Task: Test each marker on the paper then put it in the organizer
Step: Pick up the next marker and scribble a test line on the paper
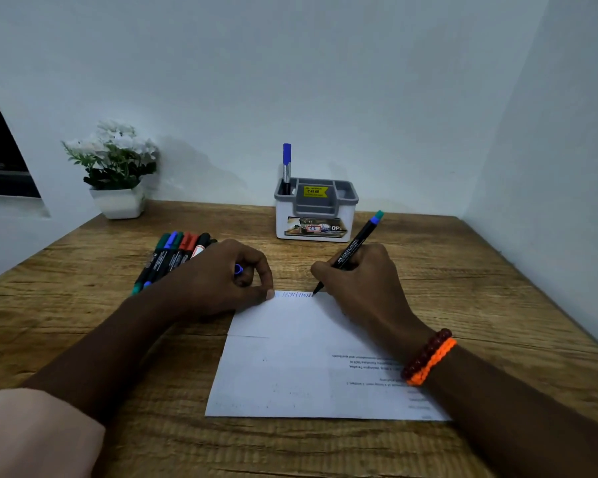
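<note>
**Marker tip on paper, cap tucked in the other hand**

Seen on a rough-grained wooden desk (463,288): a flat white sheet of paper (290,357), creased across, faint upside-down print along its right side, a blue zigzag scribble (297,295) at the far edge. Right hand (363,284) curled tight around a slim black marker (347,252), fingers clamped on the barrel, tip touching the paper just beside the scribble's end, blue-green tail tilted up and away. Left hand (221,277) resting on the sheet's far left corner, fingers folded together around a small blue cap (238,269), thumb pressed on the paper. Beaded dark-red and woven orange bracelets (428,357) on the right wrist.

Behind the left hand, partly hidden by it, a loose bundle of markers (173,257), black-bodied, with green, blue, red and black caps. Further back, near the wall, a boxy white plastic organizer (315,215) with grey insert and yellow sticker; one blue-capped marker (287,167) upright in its left rear compartment. Far left, white flowers in a white faceted pot (118,201)
</note>
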